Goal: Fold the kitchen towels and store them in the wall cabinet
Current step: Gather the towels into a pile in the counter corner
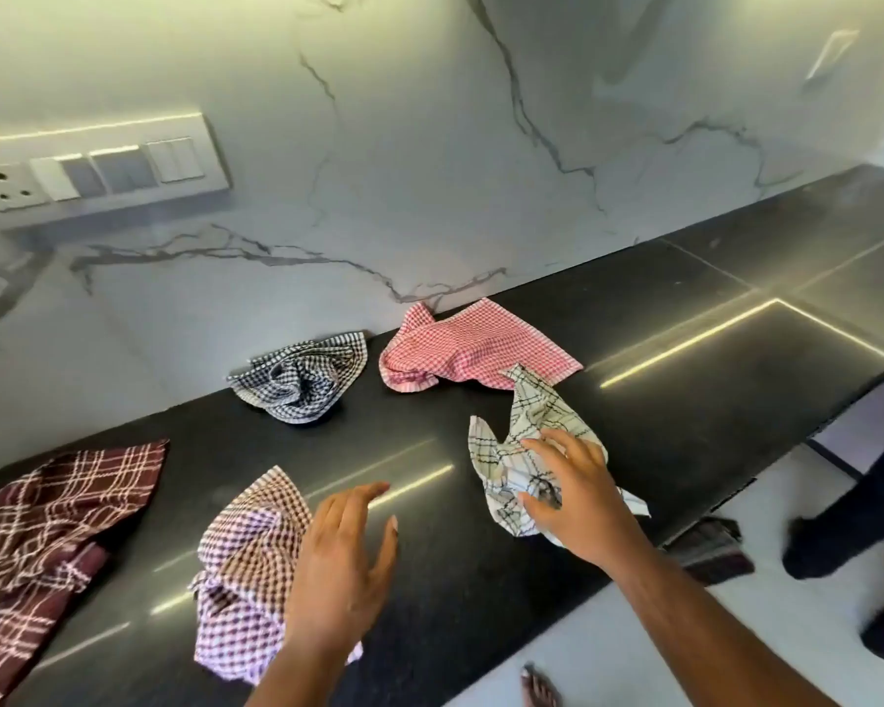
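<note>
Towel-picking time: your right hand (572, 487) rests spread-fingered on the crumpled white, dark-lined cloth towel (537, 415) near the front edge of the black stone counter (455, 568), left hand (348, 553) hovering relaxed, empty. Next, pinch two corners and spread it flat.

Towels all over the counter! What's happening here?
A person is sorting out five kitchen towels that lie crumpled on the black counter. The right hand is laid on the white checked towel, fingers spread. The left hand hovers open over the purple checked towel. The maroon towel, the dark checked towel and the red towel lie untouched. None is folded yet.
</note>
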Motion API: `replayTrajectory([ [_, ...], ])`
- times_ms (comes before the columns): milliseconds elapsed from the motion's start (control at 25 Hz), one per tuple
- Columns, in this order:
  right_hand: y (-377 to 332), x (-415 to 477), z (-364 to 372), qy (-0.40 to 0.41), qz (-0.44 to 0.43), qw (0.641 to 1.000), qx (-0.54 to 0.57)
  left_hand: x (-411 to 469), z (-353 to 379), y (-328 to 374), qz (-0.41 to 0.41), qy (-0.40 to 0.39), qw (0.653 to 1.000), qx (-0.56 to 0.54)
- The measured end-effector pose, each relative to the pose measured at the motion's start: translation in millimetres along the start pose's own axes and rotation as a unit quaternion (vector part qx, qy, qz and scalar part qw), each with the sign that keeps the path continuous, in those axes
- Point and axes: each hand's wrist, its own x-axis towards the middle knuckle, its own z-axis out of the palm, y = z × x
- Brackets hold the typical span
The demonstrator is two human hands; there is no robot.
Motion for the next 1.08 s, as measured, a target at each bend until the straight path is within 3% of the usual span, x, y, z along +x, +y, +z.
replayTrajectory([
  [120, 38.4, 28.9, 5.3, -0.115, 0.03, 0.989, -0.089, 44.3, 25.5, 23.6, 0.001, -0.014, 1.0, 0.0],
  [240, 72.0, 47.9, 25.2, -0.193, 0.027, 0.978, -0.08, 121.8, 62.3, 43.9, 0.025, -0.05, 0.997, 0.051],
  [400, 101.6, 53.0, 47.6, -0.172, -0.018, 0.98, -0.098, 237.9, 122.3, 56.0, 0.002, -0.139, 0.973, 0.185],
  [520, 111.7, 45.5, 48.6, -0.145, -0.039, 0.986, -0.074, 298.3, 164.2, 38.6, -0.015, -0.225, 0.925, 0.305],
  [600, 112.4, 48.2, 43.9, -0.146, -0.055, 0.986, -0.061, 320.9, 189.4, 24.0, -0.031, -0.269, 0.905, 0.329],
  [720, 112.7, 46.6, 39.9, -0.12, -0.06, 0.991, -0.025, 331.6, 208.7, 13.6, -0.13, -0.248, 0.93, 0.237],
  [800, 120.6, 46.3, 39.9, -0.023, -0.053, 0.995, 0.076, 318.7, 204.8, 12.6, -0.151, -0.194, 0.949, 0.196],
  [880, 124.1, 59.4, 22.1, 0.031, -0.026, 0.974, 0.225, 292.8, 189.0, 17.5, -0.158, -0.159, 0.963, 0.148],
  [960, 123.0, 84.3, 3.9, 0.085, -0.047, 0.955, 0.279, 255.3, 172.1, 25.5, -0.168, -0.14, 0.973, 0.075],
  [1000, 120.4, 98.8, -2.4, 0.096, -0.05, 0.954, 0.279, 233.6, 164.9, 30.4, -0.175, -0.124, 0.976, 0.036],
  [1080, 108.4, 128.2, -7.7, 0.019, -0.037, 0.972, 0.231, 191.8, 151.5, 42.5, -0.189, -0.092, 0.977, -0.048],
])
